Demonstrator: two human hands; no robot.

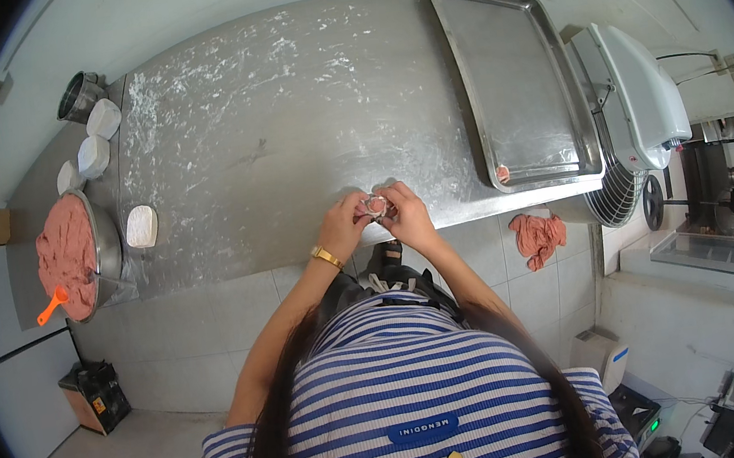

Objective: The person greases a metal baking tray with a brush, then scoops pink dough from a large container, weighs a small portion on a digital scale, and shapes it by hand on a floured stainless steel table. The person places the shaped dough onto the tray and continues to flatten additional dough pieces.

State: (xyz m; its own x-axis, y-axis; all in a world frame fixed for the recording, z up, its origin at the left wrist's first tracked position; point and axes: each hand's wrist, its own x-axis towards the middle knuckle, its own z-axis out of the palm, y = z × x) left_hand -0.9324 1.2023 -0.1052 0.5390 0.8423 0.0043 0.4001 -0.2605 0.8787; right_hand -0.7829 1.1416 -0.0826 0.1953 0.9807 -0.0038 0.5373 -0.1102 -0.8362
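At the near edge of the steel table, both hands meet around a small open-topped dumpling (376,204) with a pale wrapper and pink filling. My left hand (346,223), with a gold watch on its wrist, has its fingers closed on the dumpling's left side. Fingers of my right hand (408,214) pinch it from the right. A similar dumpling (503,174) sits in the near left corner of the metal tray (547,179). Off to the left, pink minced filling (66,245) heaps up in a steel bowl (108,245), with an orange scoop (52,306) stuck in it.
White rounded-square stacks, seemingly dough wrappers (141,227), lie right of the bowl and behind it. A metal pot (80,97) stands at the far left. White flour marks the table (283,130). Beyond the tray is a white mixer (642,98); a pink cloth (538,239) hangs near the table's front edge.
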